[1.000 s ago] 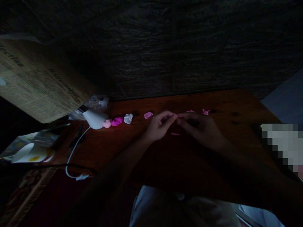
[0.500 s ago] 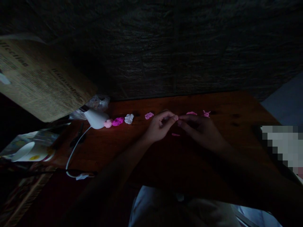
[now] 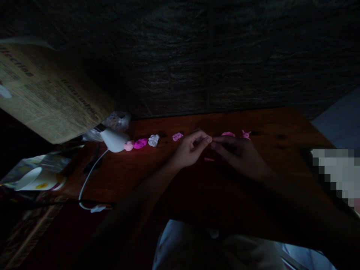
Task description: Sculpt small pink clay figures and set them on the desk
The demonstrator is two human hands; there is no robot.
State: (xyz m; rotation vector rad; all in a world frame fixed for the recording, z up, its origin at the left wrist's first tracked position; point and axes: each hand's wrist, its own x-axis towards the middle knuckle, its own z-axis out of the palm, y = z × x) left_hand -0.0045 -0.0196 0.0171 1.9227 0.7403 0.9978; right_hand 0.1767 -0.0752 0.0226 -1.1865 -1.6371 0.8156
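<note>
My left hand (image 3: 194, 148) and my right hand (image 3: 237, 153) meet fingertip to fingertip above the table. Both are closed in a pinch on what looks like a tiny piece of pink clay (image 3: 210, 140), mostly hidden by the fingers. Just below them lies a thin pink clay strip (image 3: 209, 159). Behind the right hand, a flat pink clay piece (image 3: 228, 134) is partly covered. Further right sits a small pink clay figure (image 3: 246, 134) with thin projections. Left of my hands are a pink clay lump (image 3: 177, 136), a white one (image 3: 153, 140), a magenta one (image 3: 140, 143) and a pale pink one (image 3: 128, 145).
A white cone-shaped object (image 3: 114, 141) with a cable (image 3: 86, 180) stands at the left of the wooden table (image 3: 135, 172). Beyond are a plastic bag (image 3: 119, 122), a printed paper bag (image 3: 56, 93) and a tipped paper cup (image 3: 39, 180). A dark stone-patterned wall (image 3: 180, 67) rises behind.
The view has shifted very slightly. Both hands keep the same pinch in nearly the same place, and the clay pieces on the table stay put.
</note>
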